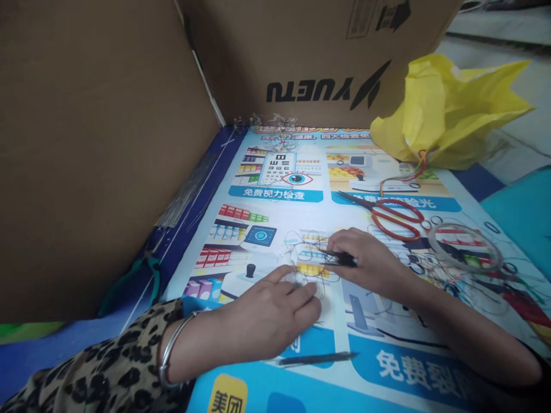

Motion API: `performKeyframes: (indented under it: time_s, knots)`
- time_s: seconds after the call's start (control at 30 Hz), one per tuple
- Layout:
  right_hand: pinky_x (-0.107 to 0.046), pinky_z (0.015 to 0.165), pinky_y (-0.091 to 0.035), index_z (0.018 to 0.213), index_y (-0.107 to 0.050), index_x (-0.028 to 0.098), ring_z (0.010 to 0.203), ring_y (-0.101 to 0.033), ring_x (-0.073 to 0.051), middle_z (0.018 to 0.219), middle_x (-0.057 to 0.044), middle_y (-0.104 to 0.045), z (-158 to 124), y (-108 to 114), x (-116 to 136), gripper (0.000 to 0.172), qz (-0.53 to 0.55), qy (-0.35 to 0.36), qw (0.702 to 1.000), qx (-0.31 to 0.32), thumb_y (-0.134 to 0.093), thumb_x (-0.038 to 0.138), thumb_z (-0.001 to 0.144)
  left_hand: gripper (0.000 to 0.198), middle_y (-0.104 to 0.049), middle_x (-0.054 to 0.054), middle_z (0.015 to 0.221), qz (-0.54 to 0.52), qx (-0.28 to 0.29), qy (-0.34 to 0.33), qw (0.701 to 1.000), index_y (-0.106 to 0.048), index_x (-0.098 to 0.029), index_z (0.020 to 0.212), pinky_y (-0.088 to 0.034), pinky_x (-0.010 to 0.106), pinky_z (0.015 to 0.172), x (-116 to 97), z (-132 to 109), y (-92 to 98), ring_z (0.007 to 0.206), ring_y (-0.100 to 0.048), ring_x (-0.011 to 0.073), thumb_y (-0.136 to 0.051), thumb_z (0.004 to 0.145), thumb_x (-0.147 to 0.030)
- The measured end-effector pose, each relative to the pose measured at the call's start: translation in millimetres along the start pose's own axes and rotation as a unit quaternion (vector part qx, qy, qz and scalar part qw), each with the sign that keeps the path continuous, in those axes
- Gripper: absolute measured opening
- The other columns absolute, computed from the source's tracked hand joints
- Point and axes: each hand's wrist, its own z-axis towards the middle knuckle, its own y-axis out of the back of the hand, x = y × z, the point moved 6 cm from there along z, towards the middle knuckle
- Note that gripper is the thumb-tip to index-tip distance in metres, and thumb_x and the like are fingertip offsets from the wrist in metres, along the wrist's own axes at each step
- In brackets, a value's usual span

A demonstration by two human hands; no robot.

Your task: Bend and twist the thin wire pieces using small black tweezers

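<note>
My left hand (273, 312), with a silver bangle at its wrist, rests on the printed sheet. Its bent fingers hold the lower edge of a thin looped wire piece (289, 244). In my right hand (365, 261) is a pair of small black thread snips (342, 259). Their two pointed tips face left, apart, over the wire loops. Whether the tips touch the wire I cannot tell. Below the hands lies a thin bundle of dark sticks or wires (318, 359).
Red-handled scissors (396, 218) lie beyond my right hand. A coil of clear line (467, 246) and tangled threads sit at right, near a yellow bag (447, 109). Green-handled pliers (150, 269) and thin wires (187, 195) are at left. Cardboard (318, 51) stands behind.
</note>
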Motion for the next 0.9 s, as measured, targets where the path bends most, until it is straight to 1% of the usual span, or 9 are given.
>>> performKeyframes:
  time_s: [0.1,0.2,0.33,0.47,0.6,0.73,0.8,0.9]
  knots:
    - [-0.032,0.071,-0.039,0.082,-0.057,0.019,0.081,-0.054,-0.019,0.088,-0.006,-0.062,0,0,-1,0.025,0.0,-0.001,1.0,0.0,-0.057,0.043,0.077,0.032,-0.051,0.012,0.127,0.002,0.001,0.004,1.0,-0.049,-0.013,0.117,-0.03,0.048,0.099,2,-1,-2.3,0.086,-0.059,0.0191,-0.038,0.087,-0.017]
    - [-0.032,0.071,-0.04,0.083,-0.057,0.02,0.081,-0.054,-0.019,0.088,-0.006,-0.062,0,-2,-2,0.025,-0.001,0.001,1.0,0.002,-0.057,0.044,0.077,0.032,-0.051,0.013,0.128,-0.003,0.004,0.0,1.0,-0.049,-0.012,0.116,-0.034,0.047,0.096,3,-1,-3.6,0.087,-0.059,0.0194,-0.037,0.087,-0.017]
    - [-0.032,0.072,-0.04,0.084,-0.058,0.02,0.082,-0.054,-0.019,0.089,-0.005,-0.062,0,-3,-3,0.024,-0.001,0.002,1.0,0.002,-0.058,0.043,0.076,0.033,-0.053,0.012,0.126,-0.027,-0.002,0.007,1.0,-0.048,-0.012,0.118,-0.035,0.046,0.096,7,-1,-4.2,0.094,-0.058,0.0204,-0.036,0.088,-0.018]
    - [-0.032,0.071,-0.039,0.083,-0.058,0.02,0.082,-0.054,-0.019,0.089,-0.006,-0.062,0,-2,-1,0.023,0.0,0.0,1.0,0.007,-0.058,0.042,0.076,0.033,-0.052,0.012,0.126,-0.052,-0.019,0.031,0.998,-0.047,-0.012,0.118,-0.039,0.043,0.093,12,-2,-3.5,0.1,-0.057,0.0221,-0.037,0.088,-0.021]
    - [-0.032,0.071,-0.039,0.082,-0.057,0.019,0.081,-0.053,-0.019,0.088,-0.006,-0.062,1,0,0,0.024,0.004,-0.002,1.0,0.01,-0.056,0.043,0.078,0.031,-0.051,0.013,0.128,-0.064,-0.05,0.051,0.995,-0.048,-0.01,0.113,-0.044,0.04,0.089,16,-2,-0.5,0.102,-0.056,0.0224,-0.042,0.084,-0.018]
    - [-0.032,0.07,-0.039,0.082,-0.058,0.02,0.08,-0.053,-0.019,0.087,-0.007,-0.061,1,-1,0,0.025,0.01,0.001,1.0,0.012,-0.056,0.044,0.078,0.028,-0.052,0.013,0.127,-0.077,-0.082,0.078,0.991,-0.049,-0.011,0.11,-0.047,0.039,0.087,20,-2,1.9,0.105,-0.056,0.0219,-0.042,0.084,-0.017]
    - [-0.032,0.069,-0.039,0.081,-0.058,0.02,0.079,-0.053,-0.019,0.087,-0.006,-0.061,1,-2,0,0.025,0.012,0.006,1.0,0.01,-0.056,0.044,0.077,0.028,-0.052,0.013,0.127,-0.086,-0.094,0.104,0.986,-0.048,-0.011,0.112,-0.049,0.039,0.086,24,-4,1.7,0.107,-0.055,0.0226,-0.041,0.085,-0.018]
    - [-0.032,0.069,-0.039,0.081,-0.057,0.02,0.078,-0.052,-0.018,0.085,-0.006,-0.061,1,-2,-2,0.023,0.009,0.003,1.0,0.012,-0.057,0.042,0.077,0.03,-0.053,0.014,0.126,-0.097,-0.11,0.154,0.977,-0.045,-0.012,0.114,-0.052,0.041,0.081,31,-7,0.4,0.104,-0.058,0.0237,-0.041,0.086,-0.021]
